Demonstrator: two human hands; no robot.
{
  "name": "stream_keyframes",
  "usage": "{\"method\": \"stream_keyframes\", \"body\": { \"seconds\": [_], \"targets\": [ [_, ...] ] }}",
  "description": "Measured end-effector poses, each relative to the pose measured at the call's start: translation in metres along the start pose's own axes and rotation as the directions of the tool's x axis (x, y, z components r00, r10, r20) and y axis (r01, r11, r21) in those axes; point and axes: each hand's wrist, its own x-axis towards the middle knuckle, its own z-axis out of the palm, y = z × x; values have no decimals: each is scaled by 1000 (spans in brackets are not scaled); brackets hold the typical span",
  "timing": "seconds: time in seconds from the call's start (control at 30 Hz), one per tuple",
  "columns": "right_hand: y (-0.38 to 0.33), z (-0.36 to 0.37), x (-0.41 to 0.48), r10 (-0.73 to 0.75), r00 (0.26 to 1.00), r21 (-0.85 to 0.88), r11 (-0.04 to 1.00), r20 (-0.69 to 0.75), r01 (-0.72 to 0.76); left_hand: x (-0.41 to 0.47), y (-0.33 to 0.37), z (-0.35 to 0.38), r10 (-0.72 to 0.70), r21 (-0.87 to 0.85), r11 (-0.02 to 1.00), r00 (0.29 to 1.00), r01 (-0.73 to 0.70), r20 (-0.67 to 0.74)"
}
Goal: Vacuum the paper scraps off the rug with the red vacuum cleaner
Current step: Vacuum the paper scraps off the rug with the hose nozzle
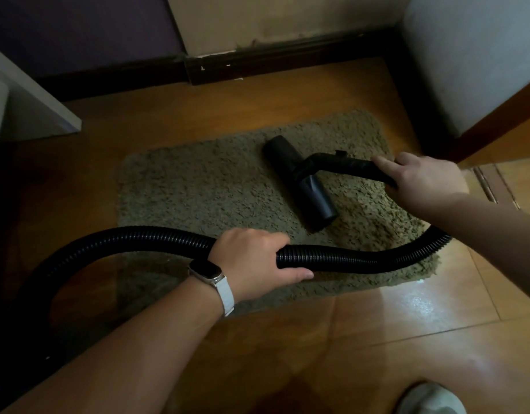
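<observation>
Head camera looked down on a shaggy olive rug (198, 186) that lay on a glossy brown tiled floor (407, 312), close to a dark baseboard (257, 62). A black T-shaped vacuum nozzle (313, 195) rested on the right half of the rug, set at a slant to its edges. From its middle a rigid black handle tube (353, 168) ran to the right.

The right hand (425, 182) gripped the end of that tube with its fingers curled round it and the index finger laid along the top. The left hand (252, 261) was wrapped round the black corrugated hose (347, 259) over the near edge of the rug, fingers across the top and thumb underneath. A smartwatch (205, 271) on a white band sat on that wrist.

The hose curved from under the right forearm, passed through the left hand, and looped down toward the dark lower left edge of the view. The vacuum's red body lay outside the frame. Paper scraps could not be made out in the rug's pile.

A white cabinet corner (34, 97) stood at the left, and the toe of a pale shoe (431, 398) showed at the bottom right.
</observation>
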Motion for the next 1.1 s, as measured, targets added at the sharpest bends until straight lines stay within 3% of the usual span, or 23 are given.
{"method": "stream_keyframes", "body": {
  "seconds": [0.3,0.57,0.67,0.93,1.1],
  "targets": [
    [-15,2,10,2,1000,2,1000,29,-2,-2,-5,1,6,10,1000,1000,-6,1],
    [11,40,-1,143,956,260,942,256,-211,-2,-6,3,6,-8,1000,1000,-6,14],
    [13,49,-5,158,947,323,913,280,-248,-2,-6,2,5,-3,1000,1000,-5,30],
    [1,47,-3,120,963,321,926,240,-196,1,-4,4,-9,-2,1000,999,9,46],
    [-23,34,8,33,979,282,955,201,-91,1,-4,4,-3,8,1000,998,3,56]
  ]
}}
